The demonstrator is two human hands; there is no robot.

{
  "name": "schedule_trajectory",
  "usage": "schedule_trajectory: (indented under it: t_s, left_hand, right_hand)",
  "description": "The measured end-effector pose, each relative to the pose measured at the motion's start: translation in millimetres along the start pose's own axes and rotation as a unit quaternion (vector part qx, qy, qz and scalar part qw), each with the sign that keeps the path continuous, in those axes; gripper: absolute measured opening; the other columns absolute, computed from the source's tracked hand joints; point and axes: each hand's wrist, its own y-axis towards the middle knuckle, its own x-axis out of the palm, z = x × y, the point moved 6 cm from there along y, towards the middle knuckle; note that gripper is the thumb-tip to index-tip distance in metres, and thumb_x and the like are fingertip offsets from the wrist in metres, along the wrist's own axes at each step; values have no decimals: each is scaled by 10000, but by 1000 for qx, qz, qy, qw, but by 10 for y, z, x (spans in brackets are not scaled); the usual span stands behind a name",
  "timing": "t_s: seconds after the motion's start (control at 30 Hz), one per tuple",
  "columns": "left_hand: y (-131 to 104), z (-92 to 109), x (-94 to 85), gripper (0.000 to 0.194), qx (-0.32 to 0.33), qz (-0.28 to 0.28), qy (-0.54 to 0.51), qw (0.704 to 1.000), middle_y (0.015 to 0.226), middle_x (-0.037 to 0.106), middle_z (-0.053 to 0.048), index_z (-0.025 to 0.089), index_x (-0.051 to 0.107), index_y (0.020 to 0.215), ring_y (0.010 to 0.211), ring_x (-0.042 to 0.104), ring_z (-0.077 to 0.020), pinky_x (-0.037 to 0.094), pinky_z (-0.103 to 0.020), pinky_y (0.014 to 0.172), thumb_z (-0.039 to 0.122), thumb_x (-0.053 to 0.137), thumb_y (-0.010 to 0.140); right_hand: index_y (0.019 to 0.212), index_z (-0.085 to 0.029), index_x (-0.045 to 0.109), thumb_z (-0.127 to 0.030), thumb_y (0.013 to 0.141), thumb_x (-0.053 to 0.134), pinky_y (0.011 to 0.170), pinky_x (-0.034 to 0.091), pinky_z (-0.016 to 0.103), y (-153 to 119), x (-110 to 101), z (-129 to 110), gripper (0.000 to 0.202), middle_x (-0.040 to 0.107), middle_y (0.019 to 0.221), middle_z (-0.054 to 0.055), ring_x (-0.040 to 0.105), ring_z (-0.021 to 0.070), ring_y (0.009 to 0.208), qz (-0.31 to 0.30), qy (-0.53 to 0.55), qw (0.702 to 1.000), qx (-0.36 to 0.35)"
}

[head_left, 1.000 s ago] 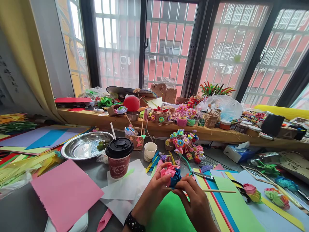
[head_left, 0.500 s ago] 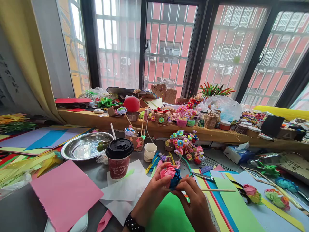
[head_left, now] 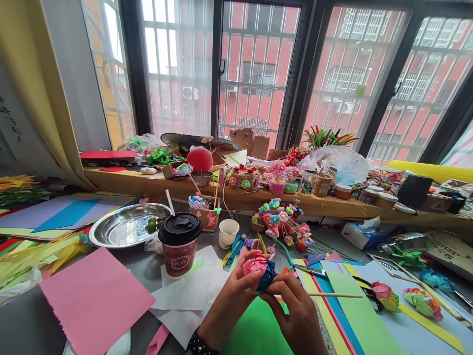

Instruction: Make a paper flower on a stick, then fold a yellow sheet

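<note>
The left hand (head_left: 235, 296) cupped the paper flower (head_left: 254, 267) over the desk (head_left: 18, 328), near its front edge, apparently to steady the folds; the right hand (head_left: 297, 308) pinched its blue side, the stick (head_left: 342, 296) jutting rightward from beneath that hand.

A round silver metal plate (head_left: 118, 228) sits beside a dark red paper cup with a black plastic lid (head_left: 180, 249); a round red balloon-like object (head_left: 200, 159) rests behind.
</note>
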Motion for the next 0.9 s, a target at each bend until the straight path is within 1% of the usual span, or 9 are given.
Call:
schedule_trajectory:
  t_s: [0.17,0.3,0.47,0.57,0.67,0.77,0.9]
  left_hand:
    - [-24,13,4,389,3,19,3,1000,1105,538,-88,194,473,1054,861,564,-172,408,-273,723,153,615,694]
    - [-23,17,12,388,-5,13,11,1000,1069,557,-82,196,464,1071,862,564,-169,409,-267,724,142,600,711]
    - [-1,43,16,384,-12,6,-4,1000,1043,574,-81,188,489,1031,900,559,-191,416,-284,739,139,635,679]
    - [-9,72,39,424,-11,8,-11,1000,1062,573,-79,195,477,1051,909,563,-190,422,-279,741,130,644,667]
    - [-23,99,63,453,-5,9,-10,1000,1115,552,-94,198,449,1099,945,557,-200,421,-292,768,125,620,686]
    - [-22,94,81,443,-10,-6,-2,1000,1159,528,-110,188,452,1111,985,540,-221,420,-307,777,135,604,698]
    - [-12,89,86,423,-6,-21,-13,1000,1133,552,-103,175,510,1045,996,536,-243,415,-322,800,144,633,642]
  right_hand:
    - [713,-205,553,-278,824,469,586,461,226,17,-19,-28,157,575,700,22,571,135,645,1,-1,1000,-2]
    - [729,-199,551,-279,825,470,578,458,220,18,-23,-40,149,576,701,25,573,134,647,5,-5,1000,-16]
    - [736,-189,555,-279,819,486,557,456,215,53,-62,-79,140,581,692,29,579,134,634,9,-20,999,-36]
    - [728,-187,561,-347,783,534,560,459,222,77,-138,-72,172,587,684,30,581,140,629,21,-30,999,-34]
    - [700,-196,570,-415,735,572,579,455,239,83,-218,-8,222,588,669,24,579,153,636,30,-58,998,-19]
    - [710,-197,580,-385,768,539,587,446,239,80,-253,104,201,589,682,29,575,155,651,23,-74,997,19]
    - [797,-196,599,-369,804,485,605,449,247,79,-269,210,207,606,747,44,578,167,698,22,-63,996,67]
